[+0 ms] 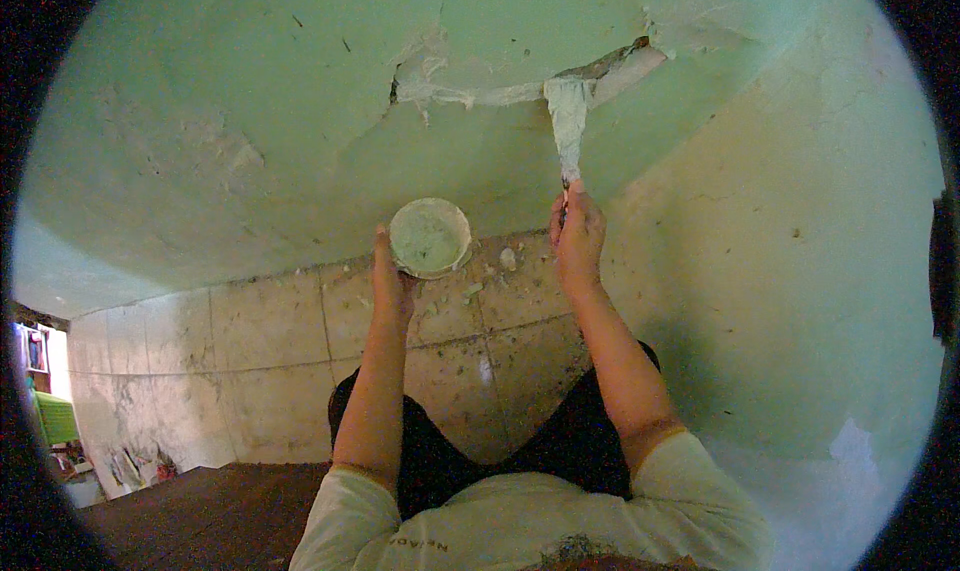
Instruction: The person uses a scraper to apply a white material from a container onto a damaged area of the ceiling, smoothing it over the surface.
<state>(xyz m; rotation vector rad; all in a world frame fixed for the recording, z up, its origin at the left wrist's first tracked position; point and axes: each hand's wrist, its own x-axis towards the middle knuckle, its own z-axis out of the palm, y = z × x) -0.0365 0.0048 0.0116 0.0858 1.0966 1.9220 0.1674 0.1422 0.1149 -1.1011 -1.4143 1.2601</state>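
In my right hand point(578, 233) is a putty knife point(568, 121), its blade coated with pale putty and its wide end up against the damaged strip of wall. That strip is a long crack point(605, 66) with chipped, whitish filler point(480, 96) along its left part and a dark gap toward the right. My left hand point(392, 276) grips a small round tub point(430, 238) by its side, below and left of the knife. Pale green putty shows inside the tub. The fingers under the tub are mostly hidden.
The green wall point(300, 161) has peeled patches. A second wall point(790, 301) meets it on the right. Crumbs and plaster chips point(508, 260) lie on the tiled floor point(270, 321) along the wall's foot. A dark brown surface point(220, 511) stands at lower left, with a green item point(56, 418) beyond.
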